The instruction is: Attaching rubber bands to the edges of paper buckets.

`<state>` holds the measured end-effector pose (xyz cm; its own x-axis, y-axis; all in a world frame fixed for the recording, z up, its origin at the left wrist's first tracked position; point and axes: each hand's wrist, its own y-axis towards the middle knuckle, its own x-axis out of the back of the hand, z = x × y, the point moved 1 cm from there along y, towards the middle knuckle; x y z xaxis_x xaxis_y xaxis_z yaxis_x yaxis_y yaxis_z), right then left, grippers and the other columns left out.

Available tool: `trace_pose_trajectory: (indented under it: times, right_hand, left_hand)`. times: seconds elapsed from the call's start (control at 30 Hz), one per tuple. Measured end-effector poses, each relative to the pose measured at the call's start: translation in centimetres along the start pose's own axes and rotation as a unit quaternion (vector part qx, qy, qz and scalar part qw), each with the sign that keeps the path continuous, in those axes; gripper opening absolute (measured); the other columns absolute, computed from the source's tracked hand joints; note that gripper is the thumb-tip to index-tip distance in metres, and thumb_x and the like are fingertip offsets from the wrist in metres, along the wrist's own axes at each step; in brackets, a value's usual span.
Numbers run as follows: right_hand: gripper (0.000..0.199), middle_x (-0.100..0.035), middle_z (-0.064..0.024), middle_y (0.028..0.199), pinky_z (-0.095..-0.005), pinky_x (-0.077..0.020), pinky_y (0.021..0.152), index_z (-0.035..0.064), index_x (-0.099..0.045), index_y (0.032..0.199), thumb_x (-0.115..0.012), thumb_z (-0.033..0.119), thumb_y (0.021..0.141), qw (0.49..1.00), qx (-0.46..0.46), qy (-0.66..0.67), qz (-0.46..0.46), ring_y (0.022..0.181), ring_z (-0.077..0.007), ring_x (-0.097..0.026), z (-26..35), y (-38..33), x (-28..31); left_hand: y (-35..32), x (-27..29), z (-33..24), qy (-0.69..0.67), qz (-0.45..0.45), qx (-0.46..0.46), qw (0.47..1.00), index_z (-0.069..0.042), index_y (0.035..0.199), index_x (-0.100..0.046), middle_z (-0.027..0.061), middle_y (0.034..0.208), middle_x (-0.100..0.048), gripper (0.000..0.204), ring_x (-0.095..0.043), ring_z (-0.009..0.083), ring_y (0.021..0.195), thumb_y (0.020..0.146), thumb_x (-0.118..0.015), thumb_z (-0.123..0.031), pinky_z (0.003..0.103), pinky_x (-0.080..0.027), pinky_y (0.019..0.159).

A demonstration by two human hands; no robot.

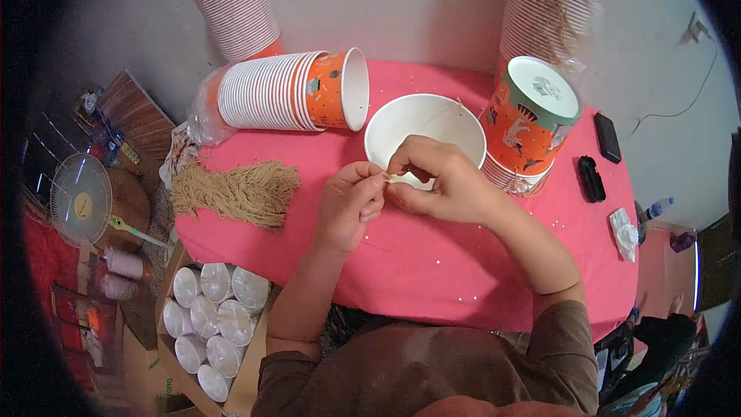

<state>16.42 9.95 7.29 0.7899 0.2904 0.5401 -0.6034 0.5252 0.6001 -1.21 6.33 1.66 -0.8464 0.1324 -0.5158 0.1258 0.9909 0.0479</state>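
My left hand [351,205] and my right hand [444,181] meet at the near-left rim of an open white-lined paper bucket [386,127]. Both are closed in a pinch, fingertips nearly touching, on a thin tan bit that looks like string. Another thin piece of string [458,103] shows at the bucket's far-right rim and runs down inside. A thick bundle of cut tan strings [235,191] lies left of my left hand. The exact ends between my fingers are too small to make out.
Nested orange printed buckets [270,94] lie on their side at the back left. An upturned stack [532,120] stands at right, taller wrapped stacks behind. A black case [590,179], a dark phone-like object [607,137] and crumpled tissue [624,235] lie rightward. Below left sits a carton of clear-topped cups [204,316].
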Motion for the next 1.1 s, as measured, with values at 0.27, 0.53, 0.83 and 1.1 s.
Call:
trace_pose_trajectory:
  times: [0.27, 0.53, 0.83, 1.1]
  right_hand:
    - [0.012, -0.060, -0.0111, 0.077, -0.0422, -0.0490, 0.061, 0.0039, -0.056, 0.084, -0.064, 0.008, 0.076, 0.989, 0.044, -0.138, -0.016, 0.074, -0.0315, -0.062, -0.8, 0.0, 0.4]
    - [0.014, -0.058, -0.0101, 0.076, -0.0422, -0.0500, 0.059, 0.0055, -0.054, 0.084, -0.063, 0.008, 0.074, 0.968, 0.062, -0.241, -0.020, 0.073, -0.0301, -0.062, -1.0, -0.4, 1.5]
    - [0.020, -0.055, -0.0086, 0.074, -0.0388, -0.0467, 0.054, 0.0059, -0.056, 0.086, -0.067, 0.004, 0.070, 0.961, 0.109, -0.254, 0.000, 0.067, -0.0275, -0.059, 0.4, -0.6, 1.4]
    - [0.018, -0.056, -0.0083, 0.078, -0.0373, -0.0484, 0.057, 0.0041, -0.058, 0.090, -0.064, 0.006, 0.073, 0.946, 0.119, -0.302, 0.017, 0.072, -0.0261, -0.060, 1.1, -1.0, 1.6]
  left_hand:
    - [0.2, 0.7, 0.3, 0.018, 0.037, -0.056, 0.998, -0.003, 0.093, -0.060, -0.0045, 0.066, -0.049, 0.003, -0.038, 0.0013, 0.051, 0.091, -0.058, -0.006, 0.018, -0.029, 0.045]
    - [-0.5, 1.5, 1.1, 0.064, 0.009, -0.056, 0.996, -0.003, 0.093, -0.060, -0.0058, 0.067, -0.049, 0.004, -0.038, 0.0010, 0.052, 0.091, -0.057, -0.004, 0.018, -0.028, 0.046]
    - [-0.8, -1.3, -1.6, 0.478, -0.049, -0.411, 0.775, -0.005, 0.095, -0.064, 0.0051, 0.092, -0.061, 0.019, -0.055, 0.0141, 0.073, 0.078, -0.070, 0.001, 0.027, -0.044, 0.065]
    - [-0.2, -1.4, -1.6, 0.512, -0.010, -0.411, 0.754, -0.007, 0.089, -0.061, 0.0069, 0.093, -0.061, 0.021, -0.055, 0.0250, 0.085, 0.073, -0.071, 0.002, 0.036, -0.044, 0.077]
